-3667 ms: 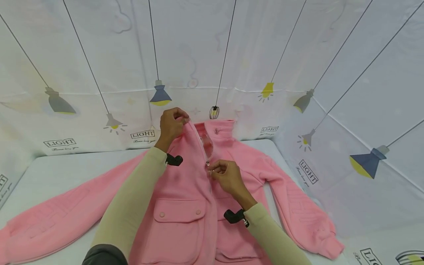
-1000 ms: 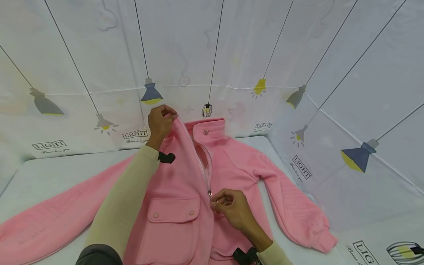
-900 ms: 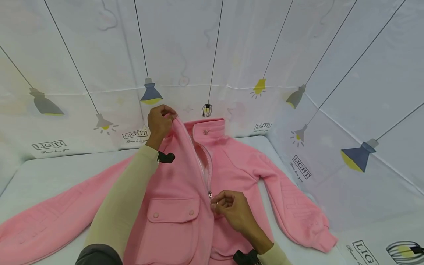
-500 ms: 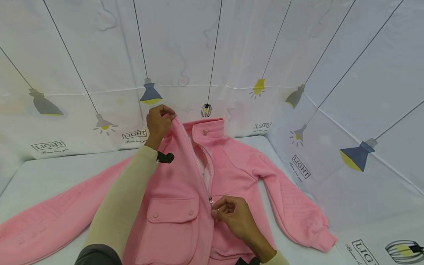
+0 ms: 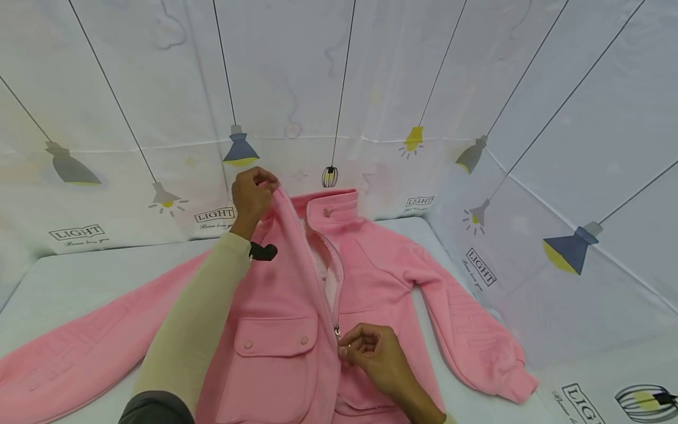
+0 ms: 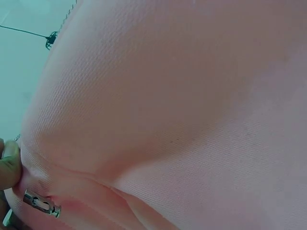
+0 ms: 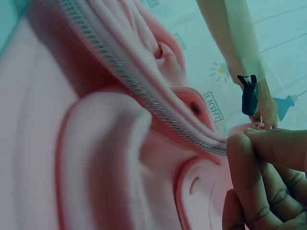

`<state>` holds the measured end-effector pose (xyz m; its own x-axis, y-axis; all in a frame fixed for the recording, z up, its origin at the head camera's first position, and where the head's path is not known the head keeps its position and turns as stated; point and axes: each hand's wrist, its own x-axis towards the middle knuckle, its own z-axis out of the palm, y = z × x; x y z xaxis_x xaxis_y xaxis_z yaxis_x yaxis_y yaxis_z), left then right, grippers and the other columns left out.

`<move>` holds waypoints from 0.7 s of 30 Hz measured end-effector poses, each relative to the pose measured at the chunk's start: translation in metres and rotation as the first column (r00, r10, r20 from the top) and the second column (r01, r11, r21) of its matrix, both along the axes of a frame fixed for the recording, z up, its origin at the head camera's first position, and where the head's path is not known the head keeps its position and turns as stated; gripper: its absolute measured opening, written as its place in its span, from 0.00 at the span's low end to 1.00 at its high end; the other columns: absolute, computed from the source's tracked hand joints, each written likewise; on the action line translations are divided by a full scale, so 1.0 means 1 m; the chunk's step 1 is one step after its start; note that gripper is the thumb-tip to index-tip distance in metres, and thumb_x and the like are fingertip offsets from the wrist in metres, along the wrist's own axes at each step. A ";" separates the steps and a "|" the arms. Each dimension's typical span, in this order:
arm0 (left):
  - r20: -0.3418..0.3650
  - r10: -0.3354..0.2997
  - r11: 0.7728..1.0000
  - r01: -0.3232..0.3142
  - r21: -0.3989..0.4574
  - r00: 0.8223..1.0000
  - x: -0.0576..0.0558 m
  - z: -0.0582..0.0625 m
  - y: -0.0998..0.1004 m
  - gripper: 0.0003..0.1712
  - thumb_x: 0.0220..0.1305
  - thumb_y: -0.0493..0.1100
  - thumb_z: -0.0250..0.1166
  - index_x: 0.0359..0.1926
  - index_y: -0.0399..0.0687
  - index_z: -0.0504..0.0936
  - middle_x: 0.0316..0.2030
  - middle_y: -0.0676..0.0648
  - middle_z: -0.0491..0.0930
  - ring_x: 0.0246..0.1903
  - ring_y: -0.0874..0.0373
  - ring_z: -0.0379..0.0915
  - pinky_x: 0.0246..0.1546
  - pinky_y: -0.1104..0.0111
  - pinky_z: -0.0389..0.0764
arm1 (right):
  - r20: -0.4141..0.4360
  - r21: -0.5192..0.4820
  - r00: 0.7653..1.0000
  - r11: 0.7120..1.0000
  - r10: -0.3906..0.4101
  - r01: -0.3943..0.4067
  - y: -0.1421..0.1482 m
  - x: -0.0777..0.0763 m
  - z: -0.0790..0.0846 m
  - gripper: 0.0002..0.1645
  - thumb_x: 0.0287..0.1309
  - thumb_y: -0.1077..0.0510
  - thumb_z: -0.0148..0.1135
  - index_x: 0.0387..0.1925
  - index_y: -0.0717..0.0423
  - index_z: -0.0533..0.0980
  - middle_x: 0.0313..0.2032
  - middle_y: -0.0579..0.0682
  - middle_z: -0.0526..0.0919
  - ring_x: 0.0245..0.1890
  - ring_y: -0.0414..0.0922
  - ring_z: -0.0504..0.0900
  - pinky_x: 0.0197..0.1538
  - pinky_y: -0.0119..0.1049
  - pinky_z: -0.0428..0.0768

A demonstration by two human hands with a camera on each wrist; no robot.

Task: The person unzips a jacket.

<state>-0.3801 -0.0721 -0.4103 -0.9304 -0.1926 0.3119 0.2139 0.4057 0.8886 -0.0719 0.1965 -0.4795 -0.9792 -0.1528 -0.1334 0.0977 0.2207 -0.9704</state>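
Observation:
A pink zip-up jacket point(image 5: 265, 282) lies front side up, its stand collar point(image 5: 341, 206) at the far end. My left hand point(image 5: 251, 197) pinches the collar's left front edge and holds it raised. In the left wrist view, fingertips point(image 6: 9, 165) grip that cloth beside a small metal fitting point(image 6: 42, 203). Thumb and forefinger of my right hand point(image 5: 378, 359) pinch the pull at the zipper slider point(image 5: 336, 331), around pocket height. Above the slider the front gapes, showing pale lining. Metal zipper teeth point(image 7: 139, 91) run toward the right fingers in the right wrist view; the pull is hidden there.
A white-covered table point(image 5: 111, 271) lies beneath the jacket. Around it hangs a white backdrop point(image 5: 296, 70) printed with lamps. The left sleeve point(image 5: 100, 335) stretches toward the lower left; the right sleeve point(image 5: 466, 312) slopes toward the lower right. A snapped pocket flap point(image 5: 275, 337) sits on the front.
My right hand has drawn the zipper slider down from the upper chest to pocket height, so the front gapes longer. My left hand keeps its pinch on the collar edge, nearly still.

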 end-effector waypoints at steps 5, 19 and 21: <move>0.018 0.004 1.000 -0.004 0.004 1.000 0.000 0.001 -0.001 0.03 0.70 0.38 0.68 0.41 0.47 0.89 0.44 0.43 0.90 0.48 0.51 0.82 0.55 0.59 0.79 | -0.002 -0.009 1.000 1.000 0.009 -0.009 0.002 0.009 -0.004 0.06 0.59 0.64 0.75 0.39 0.60 0.86 0.30 0.58 0.89 0.27 0.40 0.87 0.34 0.30 0.84; 0.012 0.022 1.000 -0.022 0.001 1.000 -0.002 -0.001 -0.003 0.04 0.70 0.38 0.68 0.40 0.46 0.89 0.42 0.43 0.90 0.46 0.52 0.82 0.54 0.60 0.78 | 0.069 -0.041 0.997 0.998 0.045 -0.042 0.005 0.030 -0.005 0.08 0.58 0.66 0.72 0.41 0.64 0.85 0.28 0.47 0.86 0.27 0.35 0.82 0.32 0.28 0.81; 0.017 0.025 1.000 -0.025 0.002 1.000 -0.003 -0.002 -0.003 0.04 0.70 0.38 0.68 0.40 0.46 0.89 0.42 0.43 0.90 0.46 0.52 0.82 0.53 0.60 0.78 | 0.069 -0.030 0.996 0.998 0.053 -0.051 0.006 0.033 -0.006 0.08 0.59 0.65 0.73 0.40 0.63 0.86 0.28 0.46 0.85 0.27 0.34 0.82 0.32 0.27 0.81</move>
<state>-0.3827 -0.0747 -0.4118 -0.9304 -0.2164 0.2959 0.1891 0.4084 0.8930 -0.0393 0.2021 -0.4852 -0.9584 -0.2077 -0.1956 0.1541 0.2003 -0.9675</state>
